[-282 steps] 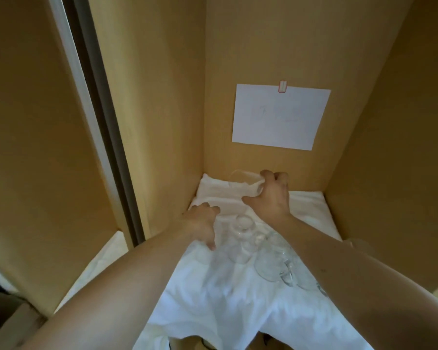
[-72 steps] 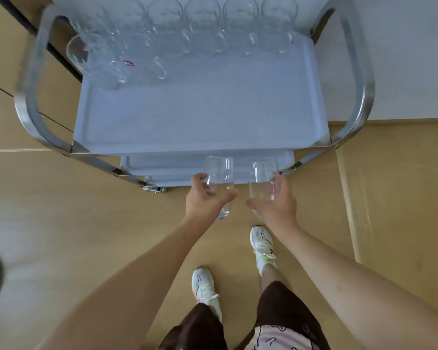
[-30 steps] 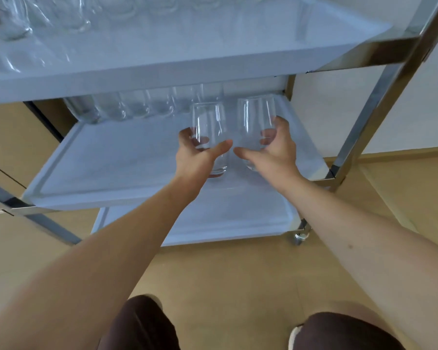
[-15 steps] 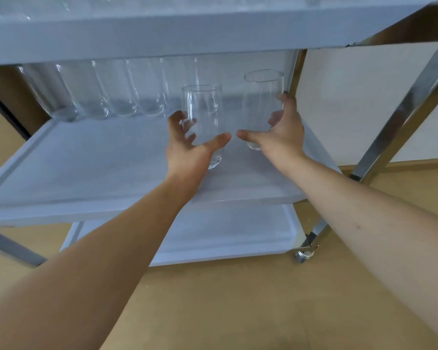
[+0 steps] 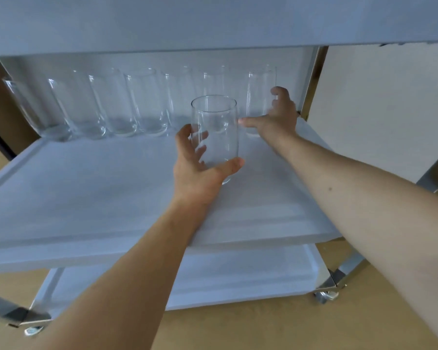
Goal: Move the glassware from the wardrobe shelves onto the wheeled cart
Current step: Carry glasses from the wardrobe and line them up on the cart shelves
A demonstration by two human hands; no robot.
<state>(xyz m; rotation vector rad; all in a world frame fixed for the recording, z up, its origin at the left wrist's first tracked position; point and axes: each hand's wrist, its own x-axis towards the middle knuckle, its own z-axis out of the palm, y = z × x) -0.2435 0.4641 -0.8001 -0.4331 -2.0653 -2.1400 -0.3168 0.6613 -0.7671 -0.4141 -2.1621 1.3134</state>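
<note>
Cart [image 5: 314, 79]: three white shelves on a bright metal frame; a castor at lower right and another at lower left of the frame.
Middle shelf [image 5: 86, 198]: raised lip along its left and near edges; broad bare white area across the centre and left, in front of the glasses.
Top shelf [image 5: 213, 21]: only its pale underside shows, running across the upper frame just above the rims of the back row.
Bottom shelf [image 5: 238, 276]: partly visible under the middle shelf, its left part cut off by the left forearm.
Row of glasses [image 5: 116, 104]: clear tumblers upright along the back edge of the middle shelf, upper left to upper centre; those behind the held glass blur into the white backing, count uncertain.
Left hand [image 5: 200, 170]: fingers and thumb curled round the lower half of a glass.
Held glass [image 5: 214, 137]: clear, upright, centre of the frame over the middle shelf; whether its base touches the shelf cannot be told.
Right hand [image 5: 278, 114]: fingers curved round the right side of a second glass, thumb stretched left; contact looks likely but is hard to confirm.
Second glass [image 5: 261, 97]: upright at the right end of the back row, near the right post; its base is hidden behind the hand.
Floor [image 5: 263, 329]: tan, along the bottom of the frame.
</note>
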